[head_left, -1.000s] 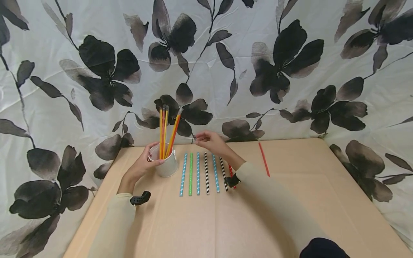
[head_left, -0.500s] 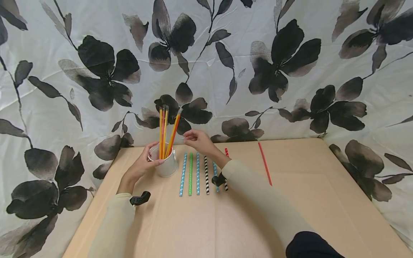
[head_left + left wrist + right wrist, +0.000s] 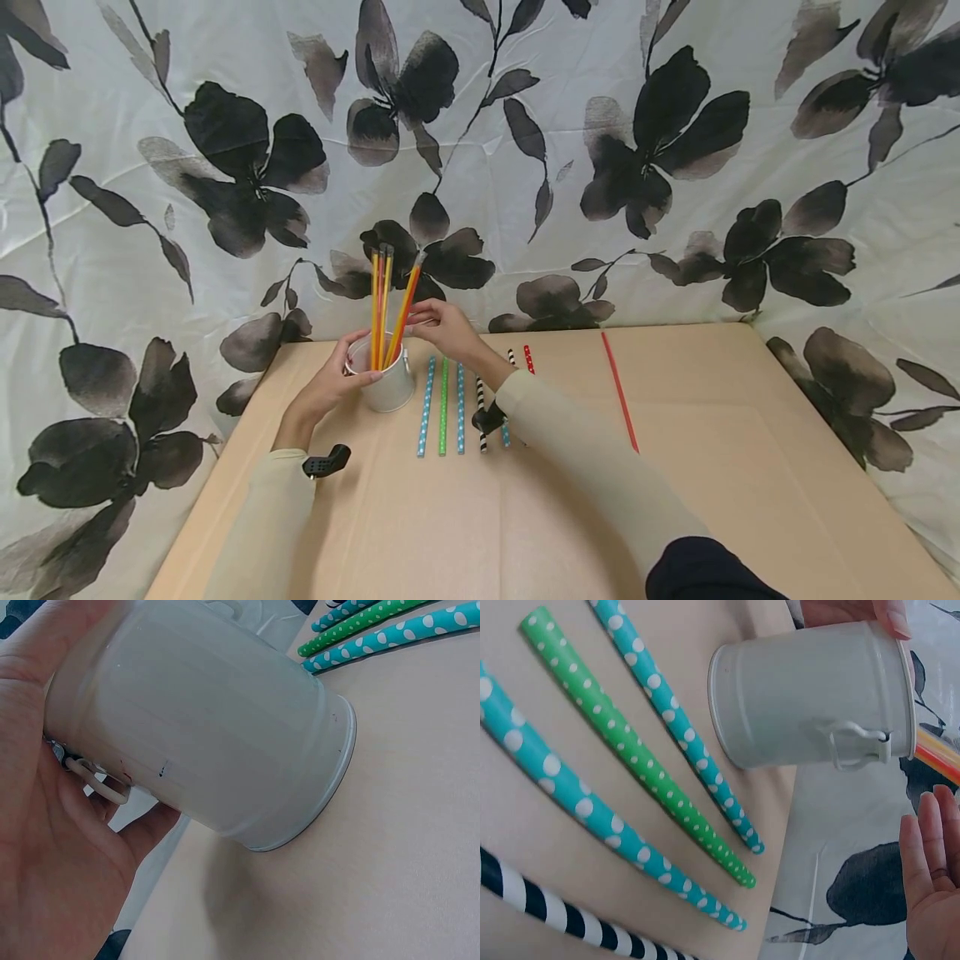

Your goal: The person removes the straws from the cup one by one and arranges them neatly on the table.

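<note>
My left hand [image 3: 326, 383] grips a white metal bucket [image 3: 390, 390] around its rim, thumb in front. Several thin yellow and orange sticks [image 3: 380, 308] stand in it; their exact kind is unclear. My right hand [image 3: 448, 332] is raised just right of the bucket, its fingertips close to the rightmost orange stick [image 3: 405, 308]. In the right wrist view the fingers [image 3: 932, 832] look nearly straight, and nothing shows in them. Patterned paper straws lie in a row below: blue dotted [image 3: 426, 408], green dotted [image 3: 443, 408] and black-striped [image 3: 480, 392], some partly under my right arm.
A long red stick [image 3: 618, 387] lies apart on the right of the wooden table [image 3: 712, 467]. A red dotted straw [image 3: 529, 358] shows beside my right forearm. Behind the table's back edge hangs a white cloth [image 3: 525, 208] with dark flowers.
My right hand has moved left toward the bucket's sticks, its sleeve uncovering more of the red stick and covering other straws. My left hand and the bucket have stayed put.
</note>
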